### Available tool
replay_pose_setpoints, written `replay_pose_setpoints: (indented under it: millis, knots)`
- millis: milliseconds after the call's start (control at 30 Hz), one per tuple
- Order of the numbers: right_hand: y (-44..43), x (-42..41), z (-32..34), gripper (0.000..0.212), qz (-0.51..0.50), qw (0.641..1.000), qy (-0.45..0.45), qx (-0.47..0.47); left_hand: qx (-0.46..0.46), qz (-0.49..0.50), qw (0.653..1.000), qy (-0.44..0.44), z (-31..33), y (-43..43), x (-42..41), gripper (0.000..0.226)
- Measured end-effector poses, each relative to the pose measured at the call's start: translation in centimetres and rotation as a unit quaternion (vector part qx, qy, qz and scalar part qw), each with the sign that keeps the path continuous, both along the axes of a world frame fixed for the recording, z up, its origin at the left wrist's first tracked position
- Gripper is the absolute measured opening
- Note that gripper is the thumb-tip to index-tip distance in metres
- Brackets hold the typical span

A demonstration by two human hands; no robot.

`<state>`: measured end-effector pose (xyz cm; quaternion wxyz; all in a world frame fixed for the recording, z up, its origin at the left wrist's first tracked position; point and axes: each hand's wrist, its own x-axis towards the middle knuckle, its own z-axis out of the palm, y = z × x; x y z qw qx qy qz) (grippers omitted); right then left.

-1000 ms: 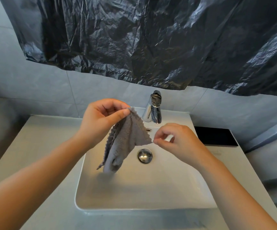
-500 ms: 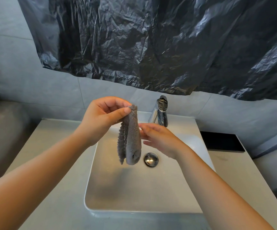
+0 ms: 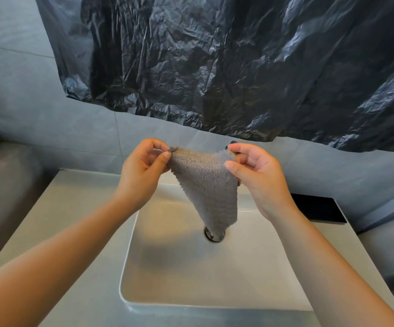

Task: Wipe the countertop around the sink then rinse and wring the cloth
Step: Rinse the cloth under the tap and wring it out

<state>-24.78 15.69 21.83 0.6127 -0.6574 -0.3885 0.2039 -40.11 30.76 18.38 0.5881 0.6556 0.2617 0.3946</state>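
Just above the white sink (image 3: 191,291), my two hands spread a grey cloth (image 3: 207,185) in the air, seen through the head camera I run from afar. My left hand (image 3: 141,175) pinches one upper corner between thumb and curled forefinger; my right hand (image 3: 259,178) pinches the opposite upper corner the same way, its other fingers loosely curled. Between the two pinches the top edge sags slightly, and the rest hangs down in a tapering fold whose lowest point dangles over the round metal drain (image 3: 214,236), partly covering it from this view; I cannot tell whether the tip touches the basin. The nubbly fabric casts a soft shadow on the basin floor left of the drain. The sink is a rectangular basin with rounded corners, set in a pale grey worktop (image 3: 73,208) that runs around it. A flat black rectangular object (image 3: 316,208) lies on the worktop at the back right, well apart from the hands. The tap (image 3: 233,143) is almost wholly hidden behind the cloth and my right hand; only small dark parts show above the fingers. Grey wall tiles (image 3: 25,90) stand behind the worktop, and a crumpled black plastic sheet (image 3: 214,67) hangs over the upper wall, its ragged lower edge ending above the hands. Both bare forearms reach in from the bottom corners
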Motion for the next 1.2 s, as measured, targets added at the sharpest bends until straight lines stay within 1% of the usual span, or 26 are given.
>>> replay_pose_setpoints:
  millis: [100, 167, 233, 300, 333, 433, 533, 567, 667, 733, 800, 867, 933, 967, 1000, 1033, 1067, 1100, 1133, 1167, 1200]
  knots:
    - [0.0, 0.7, 0.1, 0.032, -0.012, 1.0, -0.001, -0.012, 0.034, 0.011, 0.999, 0.034, -0.1, -0.3, 0.7, 0.019]
    - [-0.2, 1.1, 0.0, 0.033, -0.016, 0.999, 0.027, -0.018, 0.04, 0.0, 0.998, 0.041, 0.4, -0.5, 1.2, 0.019]
    - [-0.4, 1.4, 0.0, 0.031, -0.019, 0.998, 0.061, -0.018, -0.006, -0.02, 1.0, 0.019, 1.0, -0.5, 1.6, 0.017]
    - [-0.7, 1.6, 0.1, 0.027, -0.027, 0.996, 0.085, -0.019, -0.08, -0.054, 0.995, -0.007, 1.8, -0.7, 1.7, 0.006]
    - [-0.8, 1.8, 0.1, 0.026, -0.034, 0.995, 0.094, -0.022, -0.103, -0.077, 0.992, -0.013, 2.3, -0.9, 1.6, 0.005]
    - [-1.2, 2.3, -0.6, 0.026, -0.048, 0.989, 0.142, -0.015, -0.098, -0.118, 0.988, -0.012, 3.2, -1.3, 1.4, 0.022]
    - [-1.4, 2.5, -2.8, 0.03, 0.001, 0.974, 0.226, -0.02, -0.083, -0.13, 0.988, -0.005, 3.9, -2.1, 1.8, 0.025]
    - [-1.5, 2.3, -3.9, 0.039, 0.029, 0.966, 0.254, -0.044, -0.087, -0.132, 0.987, -0.004, 3.9, -2.5, 2.1, 0.025]
    - [-1.7, 0.9, -7.6, 0.076, 0.129, 0.932, 0.321, -0.106, -0.106, -0.137, 0.985, -0.007, 3.7, -3.3, 2.8, 0.024]
    - [-1.6, -0.3, -9.2, 0.085, 0.182, 0.909, 0.359, -0.112, -0.101, -0.137, 0.985, -0.004, 3.7, -3.3, 2.9, 0.023]
    - [-1.3, -1.2, -9.6, 0.088, 0.197, 0.905, 0.352, -0.134, -0.102, -0.134, 0.986, -0.001, 3.9, -3.1, 2.7, 0.024]
    - [-0.9, -1.7, -9.6, 0.085, 0.203, 0.91, 0.332, -0.142, -0.12, -0.128, 0.984, -0.017, 4.1, -2.6, 2.5, 0.023]
    - [-0.7, -1.9, -9.0, 0.077, 0.203, 0.91, 0.338, -0.127, -0.138, -0.103, 0.984, -0.037, 4.3, -1.9, 2.2, 0.02]
    - [-0.6, -2.1, -8.7, 0.069, 0.199, 0.912, 0.339, -0.117, -0.146, -0.086, 0.984, -0.046, 4.2, -1.6, 2.1, 0.02]
    - [-0.6, -2.2, -8.2, 0.061, 0.194, 0.915, 0.337, -0.106, -0.159, -0.071, 0.983, -0.054, 3.9, -1.3, 2.0, 0.023]
    - [-0.5, -2.2, -7.7, 0.054, 0.187, 0.918, 0.337, -0.093, -0.177, -0.06, 0.981, -0.055, 3.3, -0.9, 1.9, 0.032]
    - [-0.3, -2.2, -7.2, 0.051, 0.182, 0.919, 0.341, -0.079, -0.203, -0.056, 0.976, -0.047, 2.7, -0.7, 1.7, 0.05]
    - [-0.2, -2.2, -6.6, 0.049, 0.177, 0.919, 0.344, -0.068, -0.237, -0.058, 0.969, -0.026, 1.9, -0.8, 1.4, 0.072]
    - [0.0, -2.1, -6.0, 0.048, 0.17, 0.921, 0.346, -0.06, -0.273, -0.068, 0.959, 0.013, 1.0, -0.9, 1.1, 0.092]
    - [0.1, -2.0, -5.5, 0.046, 0.162, 0.922, 0.346, -0.056, -0.31, -0.095, 0.944, 0.059, -0.1, -1.0, 0.8, 0.102]
    - [0.3, -1.9, -5.1, 0.044, 0.154, 0.924, 0.345, -0.057, -0.345, -0.13, 0.924, 0.101, -1.0, -1.4, 0.6, 0.101]
